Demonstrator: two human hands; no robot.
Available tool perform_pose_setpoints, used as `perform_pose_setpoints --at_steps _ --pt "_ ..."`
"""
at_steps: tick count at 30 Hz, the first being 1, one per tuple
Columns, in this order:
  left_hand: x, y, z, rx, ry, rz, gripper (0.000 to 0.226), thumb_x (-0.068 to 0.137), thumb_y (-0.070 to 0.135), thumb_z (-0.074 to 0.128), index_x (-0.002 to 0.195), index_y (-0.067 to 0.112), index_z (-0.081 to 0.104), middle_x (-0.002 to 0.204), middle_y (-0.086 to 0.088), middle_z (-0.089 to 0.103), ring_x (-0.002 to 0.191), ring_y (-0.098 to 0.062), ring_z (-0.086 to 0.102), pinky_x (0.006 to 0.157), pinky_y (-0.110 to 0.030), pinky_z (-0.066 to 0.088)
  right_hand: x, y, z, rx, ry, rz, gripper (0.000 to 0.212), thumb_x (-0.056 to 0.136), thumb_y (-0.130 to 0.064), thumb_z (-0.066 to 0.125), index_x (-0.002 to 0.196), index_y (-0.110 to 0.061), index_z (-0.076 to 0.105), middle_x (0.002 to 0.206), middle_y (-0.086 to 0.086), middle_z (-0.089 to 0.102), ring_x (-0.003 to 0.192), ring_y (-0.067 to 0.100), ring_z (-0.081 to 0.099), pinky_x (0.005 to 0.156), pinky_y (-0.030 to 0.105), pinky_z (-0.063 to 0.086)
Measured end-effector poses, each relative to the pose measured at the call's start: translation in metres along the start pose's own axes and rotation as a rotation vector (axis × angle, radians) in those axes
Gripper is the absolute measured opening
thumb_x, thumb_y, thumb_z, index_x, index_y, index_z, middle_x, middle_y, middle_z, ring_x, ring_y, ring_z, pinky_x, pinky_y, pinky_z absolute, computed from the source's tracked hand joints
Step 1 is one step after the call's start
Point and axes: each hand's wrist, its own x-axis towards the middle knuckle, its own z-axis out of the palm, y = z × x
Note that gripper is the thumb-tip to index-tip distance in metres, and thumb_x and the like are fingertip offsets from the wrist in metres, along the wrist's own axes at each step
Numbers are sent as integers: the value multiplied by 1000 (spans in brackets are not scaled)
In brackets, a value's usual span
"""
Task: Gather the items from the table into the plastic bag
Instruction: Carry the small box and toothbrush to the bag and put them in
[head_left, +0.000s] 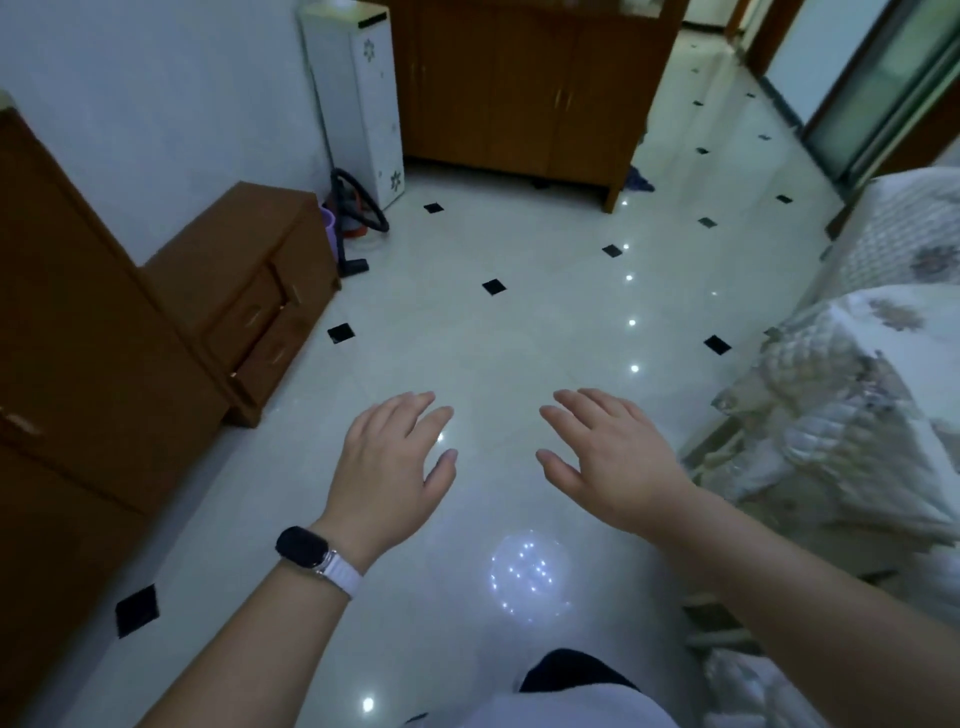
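My left hand (387, 467) and my right hand (613, 460) are stretched out in front of me, palms down, over a glossy white tiled floor (519, 322). Both hands hold nothing and their fingers are spread apart. A dark watch on a white strap sits on my left wrist. No table, no items and no plastic bag appear in this view.
Brown wooden cabinets (93, 332) line the left side, with a low drawer unit (249, 291) beyond. A vacuum cleaner (356, 218) and a white appliance (358, 98) stand at the back left. A large wooden cabinet (530, 88) is ahead. A seat with a quilted floral cover (852, 395) is on the right.
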Motion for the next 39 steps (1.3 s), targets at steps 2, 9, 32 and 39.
perform_pose_setpoints --at_steps 2,9,32,39 --pt "30 -5 16 -23 -26 49 42 87 37 53 119 15 67 126 -6 63 116 -29 57 99 -43 43 13 20 8 -13 -17 55 50 87 -49 45 116 -14 65 122 5 64 111 29 59 93 40 46" --pt "148 -5 77 -8 -152 162 42 87 38 53 121 17 65 128 -6 61 119 -28 56 101 -48 43 70 94 60 19 -47 177 50 87 -51 46 117 -16 64 125 5 63 114 29 57 93 39 45" --pt "542 88 246 -141 -173 599 41 85 35 55 118 14 67 126 -7 63 116 -28 58 98 -41 41 206 398 86 -71 -86 618 52 89 -53 40 121 -17 63 127 5 62 116 29 57 96 40 44" --pt "669 105 323 -226 -226 755 42 88 35 52 122 14 65 129 -8 61 119 -29 56 102 -43 40 267 483 101 -147 -124 812 53 90 -54 40 122 -18 61 129 6 61 118 29 57 94 43 47"
